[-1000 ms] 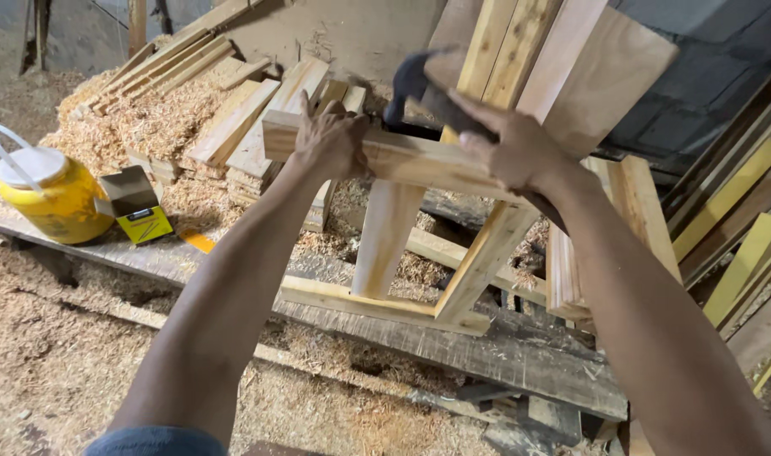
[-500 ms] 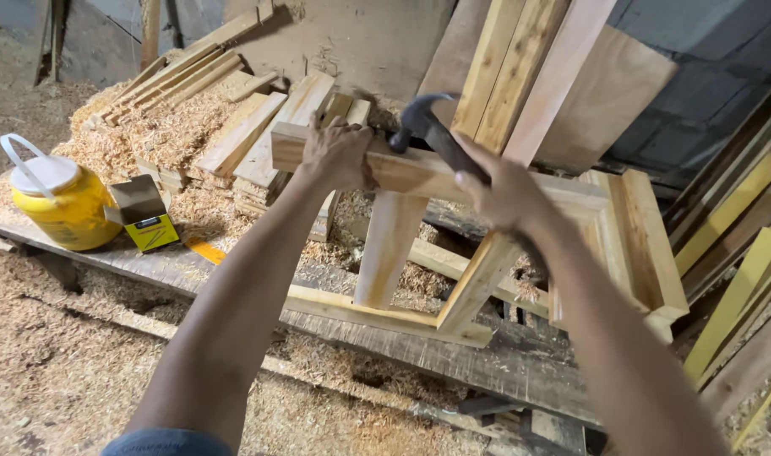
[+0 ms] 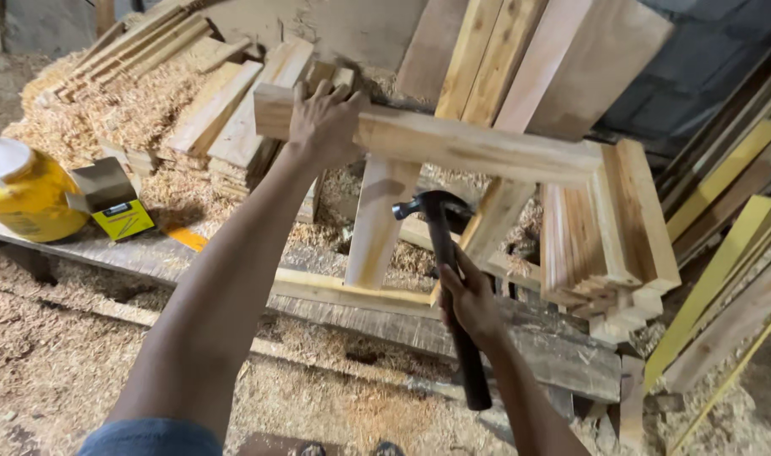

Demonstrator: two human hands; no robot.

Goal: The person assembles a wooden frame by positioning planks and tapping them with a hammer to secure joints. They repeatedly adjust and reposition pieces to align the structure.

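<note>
My left hand (image 3: 324,122) grips the top rail of a pale wooden frame (image 3: 478,150) that stands upright on a dark plank (image 3: 537,346). The frame has two slanted legs and a bottom rail (image 3: 351,291). My right hand (image 3: 470,304) is shut around the black handle of a claw hammer (image 3: 440,221), held below the top rail, in front of the frame's legs, head up.
A yellow jug with a white lid (image 3: 18,194) and a small open cardboard box (image 3: 111,198) sit at left on the plank. Cut wood pieces and shavings (image 3: 140,101) pile up behind. Boards lean at right (image 3: 723,211). A stack of wooden frames (image 3: 609,245) stands right of the frame.
My right hand with the hammer has dropped from the top rail down in front of the frame's legs. The left hand stays on the rail.
</note>
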